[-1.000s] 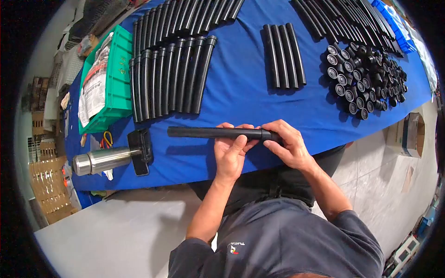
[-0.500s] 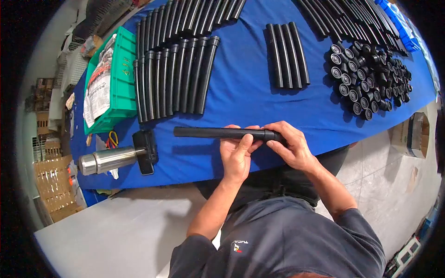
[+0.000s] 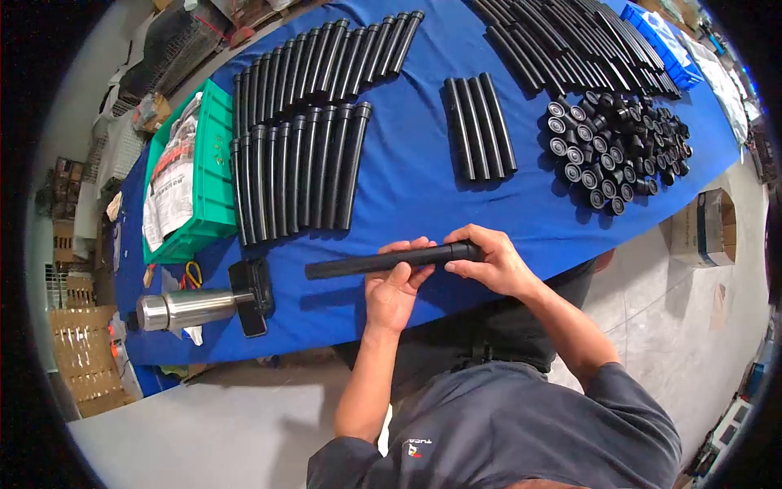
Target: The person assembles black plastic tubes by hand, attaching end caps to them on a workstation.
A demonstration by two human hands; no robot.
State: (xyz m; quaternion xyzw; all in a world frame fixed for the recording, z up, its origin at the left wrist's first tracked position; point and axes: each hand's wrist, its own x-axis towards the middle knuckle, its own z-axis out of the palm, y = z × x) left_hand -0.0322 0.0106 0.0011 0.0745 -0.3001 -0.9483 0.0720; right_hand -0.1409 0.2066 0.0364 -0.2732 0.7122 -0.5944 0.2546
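Observation:
A black tube (image 3: 350,265) lies crosswise in front of me, held above the near edge of the blue cloth. My left hand (image 3: 393,289) supports it near the middle from below, thumb on top and fingers curled around. At the tube's right end, my right hand (image 3: 497,261) grips a black end cap (image 3: 464,251) that sits on the tube; its outer end is partly hidden by the fingers. Beyond my hands, bare black tubes (image 3: 481,129) lie side by side. A pile of black caps (image 3: 607,151) is to their right.
Capped tubes (image 3: 297,171) lie in two rows at left, beside a green crate (image 3: 212,175) with newspaper. A steel bottle (image 3: 191,308) and a black phone-like object (image 3: 252,297) lie near the front-left edge. More tubes (image 3: 570,45) and a blue bin (image 3: 664,45) are at back right.
The camera view has tilted, so the table things appear lower. The tube's left end now points slightly lower, and my right hand wraps closer over the capped end.

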